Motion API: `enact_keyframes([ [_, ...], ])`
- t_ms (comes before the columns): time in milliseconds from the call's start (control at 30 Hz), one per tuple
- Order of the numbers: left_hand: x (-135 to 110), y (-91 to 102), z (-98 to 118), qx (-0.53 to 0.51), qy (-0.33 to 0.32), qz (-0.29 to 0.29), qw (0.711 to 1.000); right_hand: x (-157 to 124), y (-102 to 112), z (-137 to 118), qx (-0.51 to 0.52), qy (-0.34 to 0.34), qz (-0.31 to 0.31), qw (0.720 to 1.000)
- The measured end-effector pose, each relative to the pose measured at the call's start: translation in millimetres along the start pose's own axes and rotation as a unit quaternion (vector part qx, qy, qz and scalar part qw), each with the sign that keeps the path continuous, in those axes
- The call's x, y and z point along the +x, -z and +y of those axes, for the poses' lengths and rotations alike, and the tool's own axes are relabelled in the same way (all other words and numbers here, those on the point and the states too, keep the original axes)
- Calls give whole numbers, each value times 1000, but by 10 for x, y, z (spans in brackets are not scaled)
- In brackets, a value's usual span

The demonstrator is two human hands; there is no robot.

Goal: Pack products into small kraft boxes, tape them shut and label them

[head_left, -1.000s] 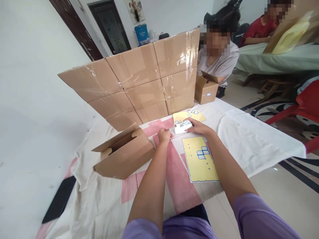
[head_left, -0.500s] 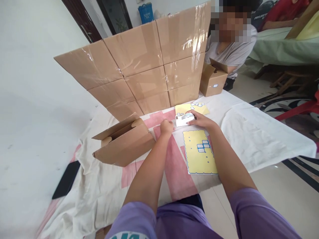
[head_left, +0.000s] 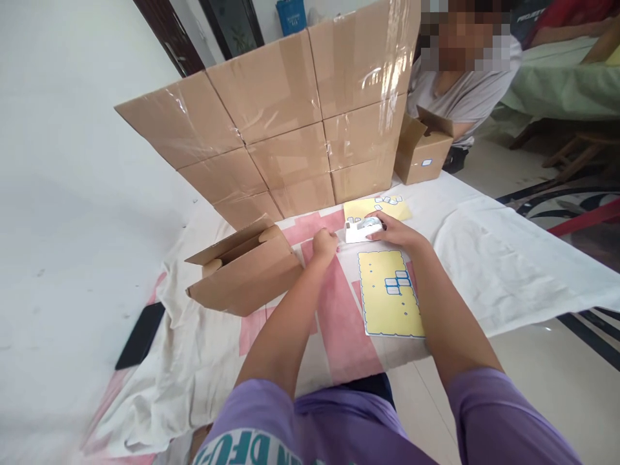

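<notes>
A white tape dispenser point(head_left: 357, 232) with a roll in it rests on the cloth-covered table. My right hand point(head_left: 390, 229) is closed around its right end. Just left of the dispenser, my left hand point(head_left: 325, 244) is closed in a pinch, and a faint, shiny strip of clear tape point(head_left: 341, 240) shows between the two. Nearer to me lies a yellow sheet point(head_left: 382, 313) printed with white, blue-edged blocks. Another yellow sheet point(head_left: 356, 210) with similar small pieces is behind the dispenser, partly covered by it and my right hand.
A tall cardboard panel point(head_left: 285, 155) stands across the table's back. To the left is a cardboard box point(head_left: 247, 281) with raised flaps; a black phone-like slab point(head_left: 140, 336) lies beyond it. Behind the panel's right side, a person point(head_left: 465, 97) sits by another open box point(head_left: 421, 158).
The view has shifted slightly, so everything appears a little displaced. Both hands keep nearly the same place and grip beside the dispenser.
</notes>
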State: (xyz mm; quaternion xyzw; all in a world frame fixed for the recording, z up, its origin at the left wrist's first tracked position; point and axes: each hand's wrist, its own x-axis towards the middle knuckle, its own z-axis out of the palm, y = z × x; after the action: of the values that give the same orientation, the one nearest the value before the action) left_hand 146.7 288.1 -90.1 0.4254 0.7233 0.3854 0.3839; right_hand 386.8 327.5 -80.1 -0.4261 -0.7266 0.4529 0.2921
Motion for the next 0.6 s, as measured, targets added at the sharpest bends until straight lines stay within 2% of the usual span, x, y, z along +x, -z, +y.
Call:
enact_keyframes([
  [100,-68,105,-7,-30,-9,-49,998,7,6,11,-1,0,4,1000],
  [200,-201,161,23,-63,-36,-69,995,19,-12,26,9,9,15,1000],
  [367,-642,325,118,-122,-115,-96,981,7,-21,7,5,-5,11,1000],
  [433,-873,505,137,-142,-145,-120,972,-34,8,-56,-9,-20,16,1000],
  [500,-1101,764,138,-154,-165,-142,964,-103,41,-194,-35,-25,32,999],
  [600,-1401,1252,114,-156,-186,-160,957,-251,7,-602,-77,25,68,994],
])
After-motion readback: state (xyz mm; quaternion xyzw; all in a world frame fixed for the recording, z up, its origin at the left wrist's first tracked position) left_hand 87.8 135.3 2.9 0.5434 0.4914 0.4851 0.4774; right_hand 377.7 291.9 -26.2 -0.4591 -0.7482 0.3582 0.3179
